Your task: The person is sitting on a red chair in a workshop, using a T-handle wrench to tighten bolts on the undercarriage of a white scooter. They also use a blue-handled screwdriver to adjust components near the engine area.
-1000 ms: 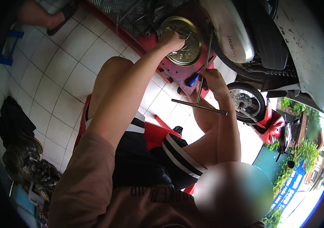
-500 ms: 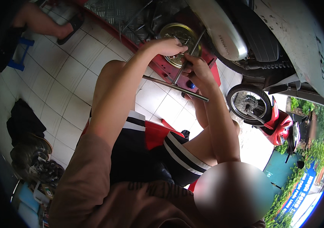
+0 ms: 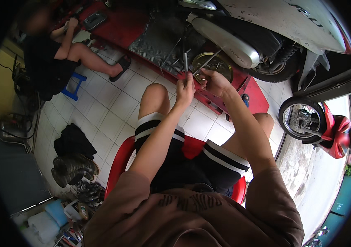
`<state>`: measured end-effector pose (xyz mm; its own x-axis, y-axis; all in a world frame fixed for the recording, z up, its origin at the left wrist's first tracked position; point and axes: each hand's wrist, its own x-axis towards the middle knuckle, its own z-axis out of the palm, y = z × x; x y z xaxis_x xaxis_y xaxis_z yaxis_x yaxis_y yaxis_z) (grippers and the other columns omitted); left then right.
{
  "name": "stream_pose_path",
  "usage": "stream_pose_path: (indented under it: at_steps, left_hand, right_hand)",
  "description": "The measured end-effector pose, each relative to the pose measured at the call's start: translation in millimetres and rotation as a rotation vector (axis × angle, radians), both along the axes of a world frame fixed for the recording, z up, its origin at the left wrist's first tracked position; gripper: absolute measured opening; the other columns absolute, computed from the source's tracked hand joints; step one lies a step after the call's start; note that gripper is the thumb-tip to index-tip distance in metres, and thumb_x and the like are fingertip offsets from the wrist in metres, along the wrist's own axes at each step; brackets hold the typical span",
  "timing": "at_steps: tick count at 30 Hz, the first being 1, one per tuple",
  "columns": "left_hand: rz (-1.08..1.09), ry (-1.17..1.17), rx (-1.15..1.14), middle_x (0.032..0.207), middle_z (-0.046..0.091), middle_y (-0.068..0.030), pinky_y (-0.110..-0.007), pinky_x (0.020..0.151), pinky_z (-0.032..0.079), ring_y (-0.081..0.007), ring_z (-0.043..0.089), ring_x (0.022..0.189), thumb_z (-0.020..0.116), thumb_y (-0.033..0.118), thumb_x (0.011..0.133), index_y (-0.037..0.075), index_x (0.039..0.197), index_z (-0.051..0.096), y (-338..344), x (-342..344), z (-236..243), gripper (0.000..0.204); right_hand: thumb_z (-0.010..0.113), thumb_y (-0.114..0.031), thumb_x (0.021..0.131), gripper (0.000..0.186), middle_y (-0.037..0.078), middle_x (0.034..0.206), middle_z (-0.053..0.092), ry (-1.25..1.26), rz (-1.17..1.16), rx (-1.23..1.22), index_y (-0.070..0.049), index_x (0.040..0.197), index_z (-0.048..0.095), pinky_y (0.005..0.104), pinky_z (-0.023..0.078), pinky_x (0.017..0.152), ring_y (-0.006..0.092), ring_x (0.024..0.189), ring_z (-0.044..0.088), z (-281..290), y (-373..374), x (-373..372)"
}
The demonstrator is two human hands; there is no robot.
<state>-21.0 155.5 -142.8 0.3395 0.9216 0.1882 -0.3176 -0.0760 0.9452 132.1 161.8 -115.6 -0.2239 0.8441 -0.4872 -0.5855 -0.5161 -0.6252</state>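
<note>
Far to the left of both hands, a co-worker (image 3: 41,57) in black sat by a blue stool (image 3: 70,96), head and arms toward the red bench (image 3: 260,98). Nearer, to the left of and behind the left hand, black cloth (image 3: 75,142) lay on the tiles.

Next came the left hand (image 3: 185,91), closed narrow, thumb up, with a short silver piece (image 3: 186,61) standing just above the thumb tip. From where I stood, I couldn't tell whether the fingers gripped that piece or whether it joined the rod (image 3: 213,57).

What counted in space was the rod's slant: its near end lay between the two hands, just right of the left thumb, and its long axis ran away from the person and rightward. The right hand (image 3: 216,83) was the nearer one, fingers curled in and holding the rod close to that near end. So the rod reached forward from the right hand, over the tin (image 3: 227,68) of small metal bits just beyond its knuckles.

Beyond and right of that hand stood the white motorbike (image 3: 220,39); far right, outside, a red motorbike (image 3: 334,142).
</note>
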Motion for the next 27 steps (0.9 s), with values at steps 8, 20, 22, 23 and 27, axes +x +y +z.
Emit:
stream_pose_path:
  at_steps: [8,20,22,23,27]
  left_hand:
    - [-0.165,-0.54,-0.872,0.049,0.013,0.005,-0.027,0.042,0.014,-0.0103,0.01,0.042,0.021,0.066,0.093,0.016,0.059,0.028,-9,25,39,0.061]
    - [-0.34,-0.234,-1.108,0.083,0.059,-0.0137,-0.039,0.077,0.056,-0.0271,0.062,0.076,0.046,0.046,0.094,-0.007,0.096,0.052,-26,-8,-10,0.053]
    - [-0.141,0.403,-0.644,0.089,0.058,-0.0169,-0.042,0.082,0.052,-0.0301,0.06,0.085,0.053,0.044,0.09,-0.01,0.104,0.049,-25,-27,-17,0.056]
    - [-0.042,0.7,-0.386,0.093,0.058,-0.0185,-0.043,0.084,0.05,-0.0316,0.059,0.089,0.057,0.043,0.088,-0.012,0.108,0.047,-27,-29,-21,0.059]
    - [0.253,1.058,0.831,0.111,0.05,-0.0263,-0.047,0.09,0.042,-0.0391,0.053,0.103,0.061,0.033,0.086,-0.01,0.12,0.039,-35,-34,-8,0.059]
  right_hand:
    - [0.053,-0.025,0.095,0.025,0.005,0.066,0.059,-0.155,0.159,0.221,-0.006,0.08,0.058,0.0268,0.049,0.063,0.0123,0.064,0.057,-6,-9,-8]
    - [0.054,-0.016,0.094,0.021,0.003,0.062,0.053,-0.276,-0.041,0.088,-0.002,0.079,0.059,0.0285,0.043,0.054,0.0124,0.056,0.05,-57,-18,-18]
    - [0.054,-0.015,0.094,0.022,0.002,0.06,0.052,-0.372,-0.052,0.096,-0.005,0.075,0.06,0.0285,0.036,0.05,0.0118,0.051,0.043,-53,-20,-18]
    - [0.055,-0.016,0.093,0.021,0.002,0.061,0.053,-0.429,-0.039,0.102,-0.004,0.076,0.061,0.0287,0.038,0.05,0.0119,0.052,0.044,-57,-21,-11]
    - [0.058,-0.018,0.091,0.022,0.003,0.063,0.055,-0.657,-0.025,0.096,-0.001,0.077,0.063,0.0304,0.041,0.051,0.0131,0.055,0.047,-65,-22,-7]
